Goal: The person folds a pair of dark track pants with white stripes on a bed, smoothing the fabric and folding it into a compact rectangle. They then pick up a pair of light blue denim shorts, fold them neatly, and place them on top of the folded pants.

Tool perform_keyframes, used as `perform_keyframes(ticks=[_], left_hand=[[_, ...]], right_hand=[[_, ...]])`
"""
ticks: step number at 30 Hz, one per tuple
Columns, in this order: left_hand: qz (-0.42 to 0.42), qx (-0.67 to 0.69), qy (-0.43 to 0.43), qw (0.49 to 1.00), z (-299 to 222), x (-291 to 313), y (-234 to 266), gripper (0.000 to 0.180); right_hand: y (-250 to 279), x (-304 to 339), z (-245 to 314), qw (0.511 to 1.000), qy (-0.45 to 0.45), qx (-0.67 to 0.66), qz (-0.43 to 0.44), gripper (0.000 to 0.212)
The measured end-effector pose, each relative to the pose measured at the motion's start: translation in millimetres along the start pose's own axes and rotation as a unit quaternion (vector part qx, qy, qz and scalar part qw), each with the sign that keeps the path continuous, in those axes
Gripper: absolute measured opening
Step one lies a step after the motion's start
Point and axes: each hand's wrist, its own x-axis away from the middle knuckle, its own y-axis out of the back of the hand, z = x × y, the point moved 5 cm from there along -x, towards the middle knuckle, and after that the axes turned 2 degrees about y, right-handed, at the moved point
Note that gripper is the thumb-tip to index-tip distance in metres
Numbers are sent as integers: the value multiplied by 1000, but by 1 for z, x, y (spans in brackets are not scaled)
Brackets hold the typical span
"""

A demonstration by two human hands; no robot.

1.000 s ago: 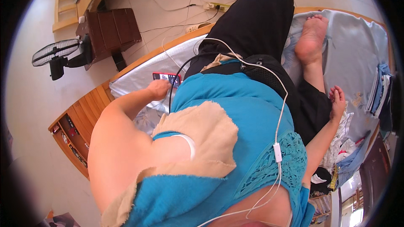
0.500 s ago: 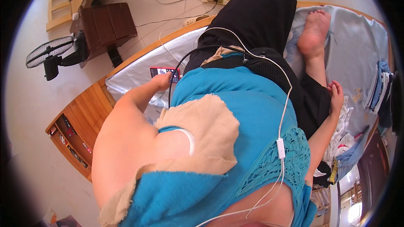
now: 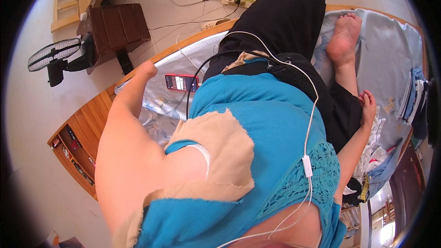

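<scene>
The left hand (image 3: 148, 70) has moved off the red-edged rectangular phone (image 3: 181, 82), leaving it untouched on the silvery, shiny bedsheet (image 3: 156, 100); that hand's finger spread cannot be told. The right hand (image 3: 368, 105) lies loosely half-open, visibly empty.

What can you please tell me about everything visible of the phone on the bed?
The phone is a slim rectangle with a red rim, possibly a case. It lies lit screen up on the shiny, pale bed sheet, its long side running across the view. A black cord crosses before its right end, where a white plug seems attached. The left hand is apart, to its left.
</scene>
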Motion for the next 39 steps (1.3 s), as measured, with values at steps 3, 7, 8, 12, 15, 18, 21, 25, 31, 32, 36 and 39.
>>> perform_keyframes(ticks=[3, 7, 8, 12, 15, 18, 21, 25, 31, 32, 36, 39], left_hand=[[-32, -7, -66, 997, -39, -22, 35, 28], [-20, 133, -102, 986, -101, -39, 89, 24], [-20, 165, -115, 979, -109, -33, 90, 24], [-62, 222, -248, 941, -195, 3, 140, 23], [-145, 204, -376, 893, -268, 35, 181, 20], [-243, 180, -468, 831, -330, 77, 212, 17], [-282, 205, -567, 746, -386, 104, 225, 14], [-273, 168, -687, 652, -444, 154, 239, 12], [-277, 89, -706, 646, -475, 166, 233, 10], [-273, 86, -701, 653, -478, 167, 233, 10], [-253, 83, -692, 671, -489, 165, 225, 9], [-261, 73, -678, 684, -487, 165, 228, 9]], right_hand=[[3, -1, -2, 1000, -5, -4, 1, 21], [9, 1, -10, 1000, -10, -8, -5, 21], [1, -5, -3, 1000, -10, 2, 5, 21], [4, -4, -6, 1000, 0, -6, 2, 22], [22, 6, -12, 1000, 9, -12, -26, 22], [49, 25, -11, 995, 33, -5, -95, 22], [91, 68, -18, 977, 61, -1, -207, 20], [182, 159, -92, 907, 10, 142, -396, 18], [157, 283, -197, 784, -225, 333, -474, 43], [137, 297, -208, 772, -298, 316, -465, 49], [102, 343, -307, 814, -315, 131, -470, 68], [45, 326, -314, 838, -298, -86, -448, 75]])
